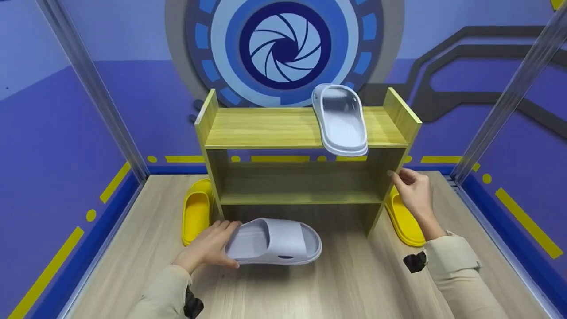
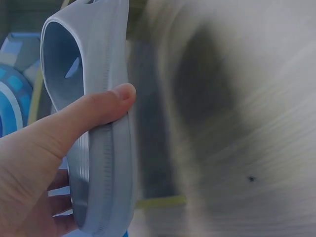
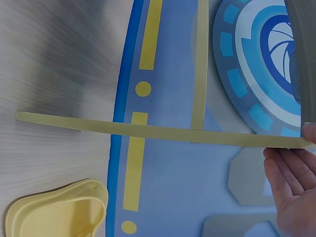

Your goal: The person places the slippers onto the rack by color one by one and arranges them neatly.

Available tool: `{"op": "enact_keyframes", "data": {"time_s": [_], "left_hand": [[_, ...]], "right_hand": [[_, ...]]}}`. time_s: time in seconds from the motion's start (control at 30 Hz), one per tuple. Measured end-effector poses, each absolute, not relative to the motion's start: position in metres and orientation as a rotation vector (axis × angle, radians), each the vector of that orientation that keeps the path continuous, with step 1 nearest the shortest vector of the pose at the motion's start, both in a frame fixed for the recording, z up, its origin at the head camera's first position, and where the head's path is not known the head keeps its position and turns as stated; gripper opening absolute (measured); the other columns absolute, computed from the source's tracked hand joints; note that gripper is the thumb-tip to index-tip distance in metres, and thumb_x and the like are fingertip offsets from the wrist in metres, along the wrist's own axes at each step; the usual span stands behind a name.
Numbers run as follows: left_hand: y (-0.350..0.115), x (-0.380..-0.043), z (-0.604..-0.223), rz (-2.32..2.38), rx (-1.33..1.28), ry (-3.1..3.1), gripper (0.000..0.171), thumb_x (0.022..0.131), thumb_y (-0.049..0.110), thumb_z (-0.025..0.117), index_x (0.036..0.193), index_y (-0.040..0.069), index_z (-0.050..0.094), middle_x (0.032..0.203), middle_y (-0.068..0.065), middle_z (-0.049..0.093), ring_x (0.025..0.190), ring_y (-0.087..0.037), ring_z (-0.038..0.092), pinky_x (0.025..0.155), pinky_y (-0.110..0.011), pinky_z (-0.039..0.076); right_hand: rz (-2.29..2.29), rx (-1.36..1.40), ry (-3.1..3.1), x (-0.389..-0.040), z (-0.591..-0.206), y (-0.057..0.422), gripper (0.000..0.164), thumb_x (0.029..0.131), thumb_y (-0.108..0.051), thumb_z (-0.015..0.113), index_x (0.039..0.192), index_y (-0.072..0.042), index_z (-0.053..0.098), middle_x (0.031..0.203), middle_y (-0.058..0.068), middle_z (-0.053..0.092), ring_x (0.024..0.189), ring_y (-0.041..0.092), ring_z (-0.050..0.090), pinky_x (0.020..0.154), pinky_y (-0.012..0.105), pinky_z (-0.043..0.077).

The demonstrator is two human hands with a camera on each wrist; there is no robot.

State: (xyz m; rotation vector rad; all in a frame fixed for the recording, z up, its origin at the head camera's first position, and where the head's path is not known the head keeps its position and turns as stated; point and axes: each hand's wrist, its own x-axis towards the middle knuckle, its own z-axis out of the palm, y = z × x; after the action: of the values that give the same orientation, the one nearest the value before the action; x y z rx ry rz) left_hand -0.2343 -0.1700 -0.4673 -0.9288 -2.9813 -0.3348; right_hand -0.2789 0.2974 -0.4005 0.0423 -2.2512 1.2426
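My left hand [image 1: 210, 243] grips a grey slipper [image 1: 288, 239] by its heel end, with the thumb along the sole's side in the left wrist view. The slipper is held over the tabletop, in front of a small wooden rack [image 1: 301, 184], toe pointing right. My right hand [image 1: 415, 192] pinches the front edge of the rack's right side panel [image 3: 163, 132], its thumb on the inner side and fingers outside. Another grey slipper [image 1: 343, 119] lies on the top shelf, right of centre, its near end jutting past the front edge.
One yellow slipper [image 1: 197, 212] stands left of the rack. A second yellow slipper [image 1: 405, 223] is at its right, partly behind my right hand. Painted blue walls and metal posts [image 1: 99, 93] enclose the wooden tabletop [image 1: 336, 288].
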Motion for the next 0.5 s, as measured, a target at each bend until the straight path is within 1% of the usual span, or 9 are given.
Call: {"op": "enact_keyframes", "data": {"time_s": [0.2, 0.33, 0.5], "left_hand": [[-0.161, -0.231, -0.448, -0.345, -0.963, -2.981, 0.094, 0.057, 0.051, 0.079, 0.131, 0.007, 0.041, 0.119, -0.016, 0.051, 0.107, -0.038, 0.047, 0.092, -0.049, 0.037], [-0.156, -0.229, -0.436, -0.33, -0.965, -2.986, 0.093, 0.059, 0.051, 0.078, 0.132, 0.01, 0.04, 0.119, -0.013, 0.05, 0.108, -0.035, 0.047, 0.093, -0.047, 0.036], [-0.154, -0.229, -0.423, -0.33, -0.977, -2.986, 0.092, 0.059, 0.049, 0.079, 0.133, 0.009, 0.04, 0.12, -0.012, 0.05, 0.109, -0.035, 0.046, 0.095, -0.046, 0.034]], "right_hand": [[1.241, 0.031, -2.259, -0.278, -0.4, 0.297, 0.034, 0.087, -0.024, 0.063, 0.104, 0.004, 0.066, 0.093, 0.019, 0.066, 0.071, -0.003, 0.055, 0.066, 0.007, 0.042], [1.242, 0.036, -2.259, -0.278, -0.4, 0.297, 0.034, 0.087, -0.024, 0.062, 0.105, 0.004, 0.066, 0.093, 0.02, 0.066, 0.071, -0.005, 0.054, 0.066, 0.007, 0.041], [1.252, 0.041, -2.234, -0.278, -0.4, 0.297, 0.032, 0.086, -0.022, 0.064, 0.102, 0.006, 0.066, 0.091, 0.02, 0.066, 0.069, -0.006, 0.054, 0.065, 0.007, 0.042]]}}
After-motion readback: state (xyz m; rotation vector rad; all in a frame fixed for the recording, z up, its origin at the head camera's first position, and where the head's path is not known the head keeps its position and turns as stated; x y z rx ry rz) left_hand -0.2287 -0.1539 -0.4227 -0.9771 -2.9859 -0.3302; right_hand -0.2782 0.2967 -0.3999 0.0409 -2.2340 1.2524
